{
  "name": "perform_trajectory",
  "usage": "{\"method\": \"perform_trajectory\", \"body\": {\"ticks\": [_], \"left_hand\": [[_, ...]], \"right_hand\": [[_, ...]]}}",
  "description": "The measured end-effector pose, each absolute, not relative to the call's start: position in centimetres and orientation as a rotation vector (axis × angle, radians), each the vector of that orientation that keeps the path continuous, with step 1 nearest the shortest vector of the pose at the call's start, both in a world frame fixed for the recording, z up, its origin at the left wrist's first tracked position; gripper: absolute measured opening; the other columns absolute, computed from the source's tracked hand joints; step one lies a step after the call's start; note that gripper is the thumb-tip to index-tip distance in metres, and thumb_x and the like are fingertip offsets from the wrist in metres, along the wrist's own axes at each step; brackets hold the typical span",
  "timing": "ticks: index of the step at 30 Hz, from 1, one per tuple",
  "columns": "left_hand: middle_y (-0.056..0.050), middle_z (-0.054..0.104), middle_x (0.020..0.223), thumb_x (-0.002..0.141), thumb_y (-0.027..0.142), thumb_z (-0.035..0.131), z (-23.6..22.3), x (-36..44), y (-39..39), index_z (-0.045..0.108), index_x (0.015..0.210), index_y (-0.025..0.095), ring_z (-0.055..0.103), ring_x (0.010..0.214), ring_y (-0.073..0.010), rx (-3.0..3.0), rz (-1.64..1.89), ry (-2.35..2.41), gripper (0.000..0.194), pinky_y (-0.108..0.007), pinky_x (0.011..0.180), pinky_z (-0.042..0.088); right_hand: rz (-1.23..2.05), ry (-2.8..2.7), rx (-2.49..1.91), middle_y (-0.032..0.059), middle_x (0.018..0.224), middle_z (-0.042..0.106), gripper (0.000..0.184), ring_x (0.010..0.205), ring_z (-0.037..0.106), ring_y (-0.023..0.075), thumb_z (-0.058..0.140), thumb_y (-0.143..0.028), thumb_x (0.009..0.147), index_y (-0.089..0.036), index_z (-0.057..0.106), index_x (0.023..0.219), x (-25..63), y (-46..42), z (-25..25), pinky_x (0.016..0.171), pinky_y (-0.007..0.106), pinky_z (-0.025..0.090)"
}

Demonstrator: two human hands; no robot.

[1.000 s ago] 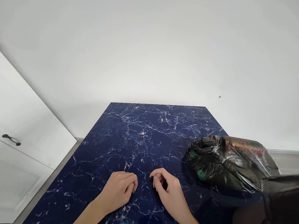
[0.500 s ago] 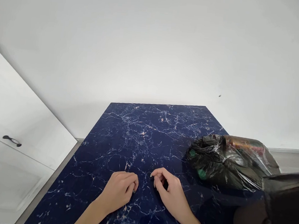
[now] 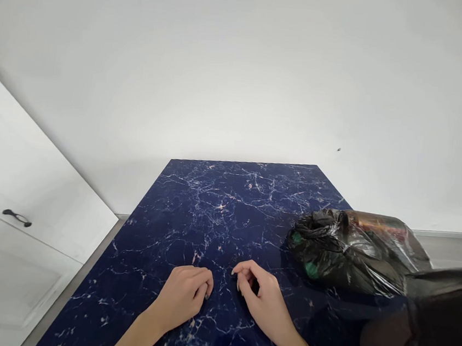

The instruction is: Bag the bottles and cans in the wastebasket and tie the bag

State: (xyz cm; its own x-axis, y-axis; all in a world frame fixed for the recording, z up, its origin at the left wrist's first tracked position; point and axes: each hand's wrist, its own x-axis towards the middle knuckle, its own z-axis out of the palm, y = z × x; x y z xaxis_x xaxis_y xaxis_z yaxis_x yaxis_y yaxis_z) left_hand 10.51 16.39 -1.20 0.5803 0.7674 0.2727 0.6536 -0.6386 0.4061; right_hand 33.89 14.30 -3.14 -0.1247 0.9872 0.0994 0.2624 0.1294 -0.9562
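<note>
My left hand (image 3: 183, 295) rests on the dark blue marbled tabletop (image 3: 218, 215), fingers curled into a loose fist with nothing visible in it. A little to its right lies my right hand (image 3: 261, 300), fingers also curled under and nothing seen inside. The two hands are a short gap apart and do not touch. A black plastic bag (image 3: 350, 251) with packaged things showing through it lies on the table to the right of my right hand, apart from it.
A white cabinet with a dark handle (image 3: 17, 217) stands to the left of the table. A plain white wall (image 3: 241, 75) runs behind. A dark shape (image 3: 428, 337) fills the lower right corner, covering part of the bag and table.
</note>
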Motion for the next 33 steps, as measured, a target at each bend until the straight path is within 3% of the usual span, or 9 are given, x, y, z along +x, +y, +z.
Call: {"method": "perform_trajectory", "body": {"ticks": [33], "left_hand": [[0.004, 0.068, 0.069, 0.100, 0.002, 0.038, -1.16, 10.57, 16.27, 0.056, 0.075, 0.021, 0.053, 0.055, -0.0112, 2.560, 0.625, 1.178, 0.036, -0.027, 0.061, 0.039]], "right_hand": [[1.021, -1.544, -1.259, 0.0009, 0.080, 0.064, 0.026, 0.070, 0.058, 0.0170, 0.051, -0.040, 0.106, -0.024, 0.070, 0.102, 33.80, 14.25, -3.33, 0.062, 0.027, 0.046]]}}
